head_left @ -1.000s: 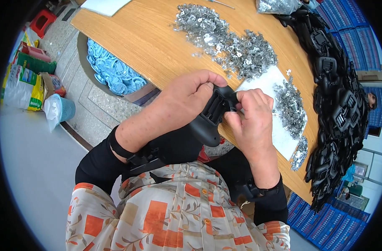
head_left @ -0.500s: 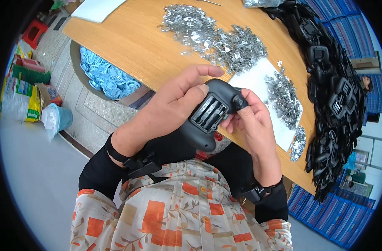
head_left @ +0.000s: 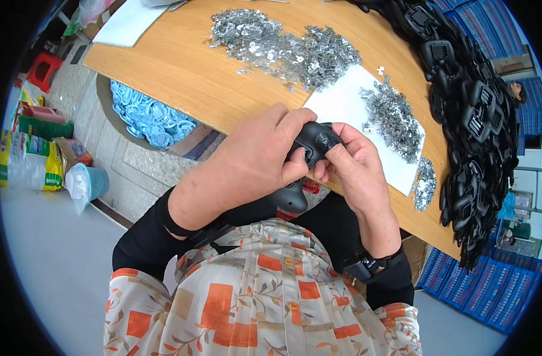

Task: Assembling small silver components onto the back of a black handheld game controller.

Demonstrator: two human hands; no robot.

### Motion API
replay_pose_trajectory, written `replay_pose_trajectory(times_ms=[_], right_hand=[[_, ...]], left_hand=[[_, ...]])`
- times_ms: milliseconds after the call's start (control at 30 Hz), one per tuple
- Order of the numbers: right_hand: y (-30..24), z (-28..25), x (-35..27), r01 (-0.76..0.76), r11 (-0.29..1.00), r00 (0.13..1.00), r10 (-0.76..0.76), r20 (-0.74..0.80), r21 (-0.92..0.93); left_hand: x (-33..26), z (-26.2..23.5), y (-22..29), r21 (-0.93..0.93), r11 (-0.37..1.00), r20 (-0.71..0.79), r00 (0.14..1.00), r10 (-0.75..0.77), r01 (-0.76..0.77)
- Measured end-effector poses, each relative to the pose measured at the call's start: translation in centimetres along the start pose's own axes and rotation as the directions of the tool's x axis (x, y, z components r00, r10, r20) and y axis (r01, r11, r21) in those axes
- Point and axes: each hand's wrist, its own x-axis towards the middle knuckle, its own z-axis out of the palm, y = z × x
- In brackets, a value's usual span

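Observation:
Over the table's near edge, my two hands hold a black game controller shell (head_left: 291,199) between them. My left hand (head_left: 241,157) lies across it, fingers curled over the far side and thumb pressed on the back, so the battery compartment is mostly hidden. At the shell's right end, my right hand (head_left: 357,169) pinches the corner between thumb and fingers. Whether a small part sits under either thumb cannot be seen. Beyond my right hand, small metal clips (head_left: 395,118) lie heaped on a white sheet (head_left: 332,98).
Larger heaps of metal clips (head_left: 324,56) spread over the wooden table (head_left: 182,65). Many black controller shells (head_left: 461,136) pile along its right side. Left of the table stands a box of light blue plastic pieces (head_left: 152,113). Blue stacks (head_left: 479,291) stand beyond the right side.
My left hand has slid over the shell, its thumb moving down onto the battery compartment and covering it. The shell has tilted. My right hand keeps its hold on the corner.

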Motion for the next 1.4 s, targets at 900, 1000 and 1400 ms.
replay_pose_trajectory(times_ms=[900, 1000, 1400], right_hand=[[2.1, 2.8, 0.0, 0.394, 0.799, 0.869, -0.485, -0.099, -0.455], [2.4, 2.6, 0.0, 0.356, 0.831, 0.9, -0.428, -0.081, -0.427], [1.7, 2.9, -0.1, 0.203, 0.942, 0.969, -0.233, -0.086, -0.266]], left_hand=[[-0.3, 4.2, -0.8, -0.649, 0.755, -0.019, 0.991, -0.133, 0.089], [-0.7, 3.2, 0.6, -0.59, 0.799, 0.008, 0.991, -0.131, 0.111], [-1.1, 4.9, -2.7, -0.958, 0.109, 0.253, 0.962, -0.105, 0.264]])
